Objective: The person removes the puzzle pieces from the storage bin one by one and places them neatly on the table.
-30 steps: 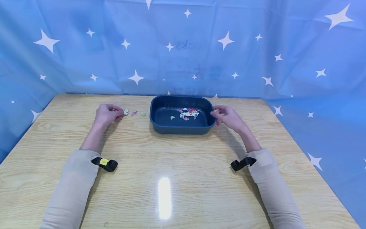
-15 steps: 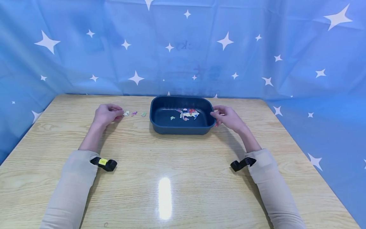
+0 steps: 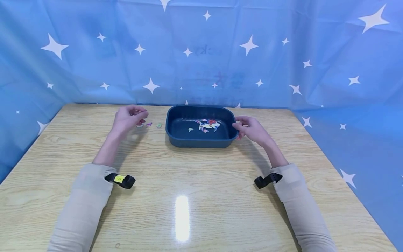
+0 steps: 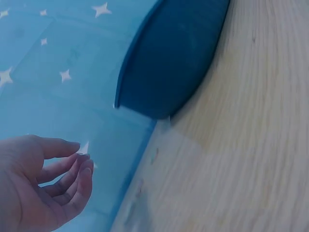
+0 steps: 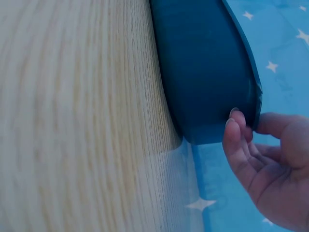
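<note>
In the head view a dark blue rectangular tub [image 3: 201, 142] stands near the table's far edge. My right hand [image 3: 252, 130] grips its right end, thumb over the rim and fingers outside. Flat colourful cut-out pieces [image 3: 209, 125] lie inside, with a small pale green one [image 3: 190, 129] apart on the left. My left hand [image 3: 128, 119] hovers left of the tub, fingers loosely bent, nothing visible between them. Beneath and beside it lie a whitish piece [image 3: 140, 125], partly hidden by the hand, a purple piece [image 3: 149, 124] and a pale green piece [image 3: 159, 126].
The wooden table [image 3: 151, 196] extends toward me, with a bright light reflection on it. A blue curtain [image 3: 189, 70] with white stars hangs just behind the far edge. Both wrists wear black camera bands.
The whitish piece, earlier at my left fingertips, now lies on the table. My left hand has risen off it and moved slightly right. The right hand and tub have not moved.
</note>
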Demonstrator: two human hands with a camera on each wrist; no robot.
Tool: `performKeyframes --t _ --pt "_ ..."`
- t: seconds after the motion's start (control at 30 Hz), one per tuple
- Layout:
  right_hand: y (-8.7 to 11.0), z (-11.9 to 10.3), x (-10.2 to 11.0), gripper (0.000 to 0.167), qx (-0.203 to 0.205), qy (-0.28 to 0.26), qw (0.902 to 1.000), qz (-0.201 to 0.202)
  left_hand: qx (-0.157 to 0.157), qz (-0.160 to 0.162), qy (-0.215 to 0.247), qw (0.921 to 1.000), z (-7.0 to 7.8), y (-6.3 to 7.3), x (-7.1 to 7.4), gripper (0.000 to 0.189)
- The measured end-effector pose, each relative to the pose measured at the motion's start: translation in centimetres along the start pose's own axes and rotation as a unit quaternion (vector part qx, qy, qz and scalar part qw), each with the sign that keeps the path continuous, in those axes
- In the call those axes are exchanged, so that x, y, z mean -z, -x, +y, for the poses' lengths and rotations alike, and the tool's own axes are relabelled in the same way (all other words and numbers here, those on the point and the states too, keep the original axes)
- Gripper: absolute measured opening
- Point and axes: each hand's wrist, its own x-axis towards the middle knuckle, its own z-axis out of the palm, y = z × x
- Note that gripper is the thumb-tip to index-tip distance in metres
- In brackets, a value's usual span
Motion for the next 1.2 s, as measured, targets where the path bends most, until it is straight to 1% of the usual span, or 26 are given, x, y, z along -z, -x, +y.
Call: performKeyframes --t 0.13,0.3,0.47,0.7,0.8,0.97,1.2 --pt "0.0 -0.1 -0.1 0.049 0.0 0.005 1.0 0.0 -0.027 -0.003 0.016 0.9995 1.2 0.5 -1.1 0.034" --pt "-0.1 -0.1 -0.1 0.05 0.0 0.003 1.0 0.001 -0.058 -0.006 0.031 0.9978 2.5 0.8 -2.9 0.029" --pt "-0.2 0.1 0.0 0.05 0.002 -0.001 1.0 0.002 -0.083 -0.012 0.01 0.9964 3.3 0.9 -4.6 0.026" --pt "-0.1 0.1 0.1 0.049 0.005 -0.002 1.0 0.002 -0.111 -0.029 -0.016 0.9933 4.4 1.4 -7.4 0.019" --pt "0.0 0.1 0.1 0.049 0.006 0.0 1.0 0.002 -0.118 -0.036 -0.029 0.9919 4.7 1.5 -8.5 0.016" --pt "0.0 0.2 0.1 0.049 0.005 0.001 1.0 0.002 -0.128 -0.04 -0.052 0.9897 5.0 1.3 -10.4 0.014" --pt "0.0 0.0 -0.1 0.048 0.008 -0.005 0.9999 -0.003 -0.121 -0.049 -0.061 0.9896 5.2 0.6 -12.3 0.014"
